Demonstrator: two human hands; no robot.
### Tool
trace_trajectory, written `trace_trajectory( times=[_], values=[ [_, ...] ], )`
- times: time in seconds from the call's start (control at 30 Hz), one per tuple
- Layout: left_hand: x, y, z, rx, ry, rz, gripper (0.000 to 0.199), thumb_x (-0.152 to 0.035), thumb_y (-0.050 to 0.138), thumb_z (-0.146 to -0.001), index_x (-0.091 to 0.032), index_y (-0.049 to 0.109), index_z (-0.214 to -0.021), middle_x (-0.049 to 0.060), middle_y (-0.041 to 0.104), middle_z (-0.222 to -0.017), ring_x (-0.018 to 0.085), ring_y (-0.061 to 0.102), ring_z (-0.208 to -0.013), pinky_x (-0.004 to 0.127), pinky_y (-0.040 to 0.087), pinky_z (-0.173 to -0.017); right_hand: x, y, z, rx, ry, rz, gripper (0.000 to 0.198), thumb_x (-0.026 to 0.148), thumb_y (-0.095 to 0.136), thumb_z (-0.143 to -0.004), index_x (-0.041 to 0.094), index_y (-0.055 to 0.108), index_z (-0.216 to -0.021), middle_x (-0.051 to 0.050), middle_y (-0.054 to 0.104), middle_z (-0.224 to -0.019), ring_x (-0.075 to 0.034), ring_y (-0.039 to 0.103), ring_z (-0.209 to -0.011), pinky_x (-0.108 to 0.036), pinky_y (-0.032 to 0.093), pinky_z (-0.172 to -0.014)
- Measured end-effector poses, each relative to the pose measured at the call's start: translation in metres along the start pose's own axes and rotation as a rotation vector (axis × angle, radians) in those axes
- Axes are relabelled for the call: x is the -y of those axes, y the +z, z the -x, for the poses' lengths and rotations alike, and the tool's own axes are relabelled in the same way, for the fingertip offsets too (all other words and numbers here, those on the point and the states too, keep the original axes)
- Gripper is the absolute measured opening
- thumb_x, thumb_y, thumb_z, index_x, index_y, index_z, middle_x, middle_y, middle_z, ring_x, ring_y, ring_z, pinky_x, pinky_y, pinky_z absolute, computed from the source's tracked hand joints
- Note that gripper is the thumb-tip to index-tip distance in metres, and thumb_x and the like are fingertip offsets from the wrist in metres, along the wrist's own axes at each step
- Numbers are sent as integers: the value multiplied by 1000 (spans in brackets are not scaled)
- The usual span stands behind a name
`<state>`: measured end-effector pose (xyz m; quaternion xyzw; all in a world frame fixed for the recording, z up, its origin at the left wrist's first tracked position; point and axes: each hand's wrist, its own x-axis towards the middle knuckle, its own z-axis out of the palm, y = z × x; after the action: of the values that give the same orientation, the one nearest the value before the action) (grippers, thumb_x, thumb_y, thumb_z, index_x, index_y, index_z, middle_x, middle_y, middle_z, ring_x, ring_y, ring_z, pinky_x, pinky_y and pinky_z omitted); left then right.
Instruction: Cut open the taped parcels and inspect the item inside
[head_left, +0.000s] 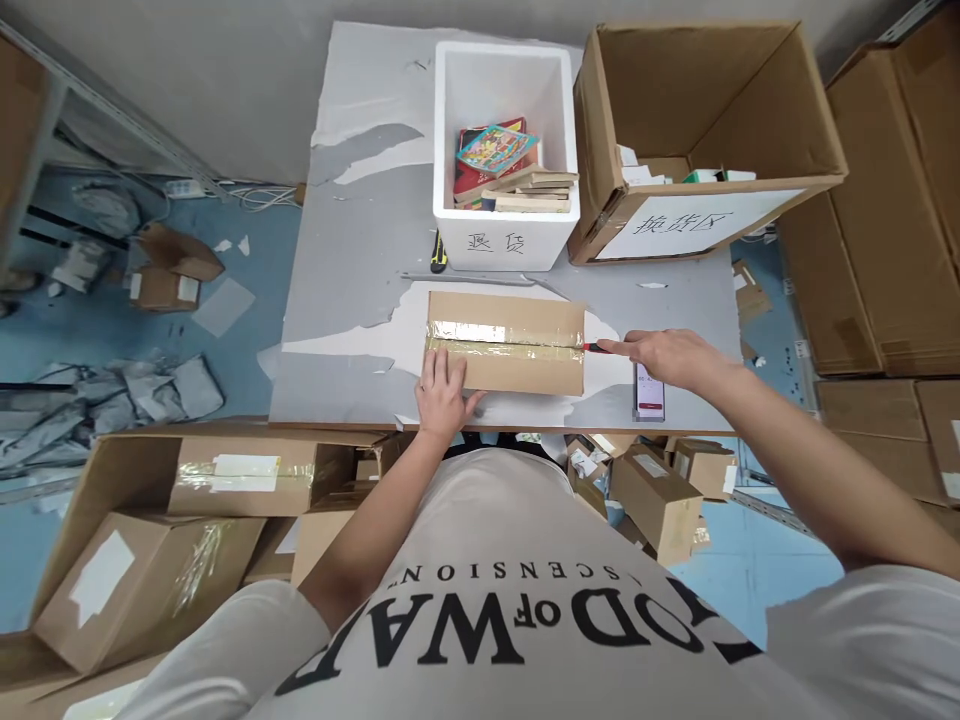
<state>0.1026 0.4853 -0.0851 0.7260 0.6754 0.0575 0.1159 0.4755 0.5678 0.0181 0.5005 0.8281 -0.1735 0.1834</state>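
A taped cardboard box (506, 372) lies flat on the table, with a slit running along the shiny tape on its top. My left hand (441, 392) rests with spread fingers on the box's near left corner. At the box's right end, my right hand (660, 352) is closed around a red and black box cutter (595, 348). The cutter's tip is at the right end of the taped seam; its blade is too small to make out. Beyond the box, a yellow and black utility knife (439, 252) lies against the white foam bin.
A white foam bin (506, 235) holding books stands at the back, beside a large open carton (712, 215) with small boxes inside. A phone (649, 390) lies near the front edge of the table (352, 240). More cartons (142, 570) crowd the floor around me.
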Motion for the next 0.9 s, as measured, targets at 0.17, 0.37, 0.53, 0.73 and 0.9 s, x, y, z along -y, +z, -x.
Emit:
trace_trajectory(
  times=[0.17, 0.37, 0.53, 0.73, 0.9],
  values=[
    [-2, -4, 0, -11, 10, -38, 71, -64, 46, -85, -19, 46, -140, 19, 26, -157, 38, 18, -146, 53, 37, -100, -16, 5, 25, -86, -11, -98, 62, 14, 44, -87, 41, 41, -143, -2, 64, -89, -13, 55, -64, -24, 41, -61],
    [1, -24, -11, 0, 49, -61, 85, -77, 51, -73, -21, 49, -136, 22, 35, -151, 42, 24, -142, 62, 21, -106, -7, 57, 53, -287, 243, -615, 56, 33, 44, -92, 25, 39, -147, -5, 67, -88, -14, 58, -62, -27, 50, -59],
    [3, -39, -39, 67, 185, -95, 120, -87, 57, -53, -16, 34, -148, 23, 18, -158, 47, 7, -145, 64, 11, -110, 32, 104, 30, -399, 356, -1196, 73, 51, 49, -88, 22, 29, -152, -1, 65, -79, -9, 50, -47, -25, 48, -46],
    [-1, -40, -50, 163, 213, -159, 124, -87, 55, -56, -17, 20, -153, 22, 10, -160, 49, 2, -145, 70, 13, -107, 45, 112, 21, -431, 317, -1432, 79, 53, 58, -83, 24, 30, -151, -8, 64, -105, -7, 52, -51, -23, 46, -41],
    [-1, -41, -49, 167, 215, -161, 122, -87, 52, -58, -17, 19, -153, 23, 11, -159, 48, 4, -145, 68, 19, -106, 46, 115, 26, -442, 315, -1467, 79, 51, 60, -83, 24, 30, -151, -8, 65, -102, -7, 52, -51, -23, 45, -41]
  ],
)
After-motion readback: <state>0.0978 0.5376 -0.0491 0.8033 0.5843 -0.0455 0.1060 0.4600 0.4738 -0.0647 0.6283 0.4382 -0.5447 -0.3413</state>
